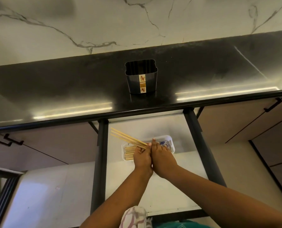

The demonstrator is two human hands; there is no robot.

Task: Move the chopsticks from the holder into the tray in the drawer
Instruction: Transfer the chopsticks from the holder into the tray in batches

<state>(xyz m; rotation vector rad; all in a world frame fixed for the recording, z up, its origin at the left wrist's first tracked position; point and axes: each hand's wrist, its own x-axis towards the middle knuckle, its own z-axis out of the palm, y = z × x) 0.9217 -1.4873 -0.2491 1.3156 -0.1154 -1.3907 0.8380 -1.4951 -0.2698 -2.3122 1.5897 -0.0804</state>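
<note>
A dark ribbed holder point(141, 78) with a floral label stands on the black counter, and no chopsticks show in its mouth. Below it the drawer is open, with a white tray point(170, 139) inside. Several wooden chopsticks point(128, 153) lie in the tray's left part. My left hand point(142, 157) and my right hand point(161, 155) meet over the tray. Both pinch a small bundle of wooden chopsticks point(127, 137) that slants up to the left, above the tray. The blue-patterned ends of chopsticks point(163, 143) show past my right fingers.
The glossy black counter point(71, 89) runs across, with a marble wall behind. The drawer's dark side rails point(101, 153) frame a white floor point(178, 186). Cabinet fronts with black handles point(272, 105) flank the drawer. A patterned cloth point(133, 218) sits at the bottom edge.
</note>
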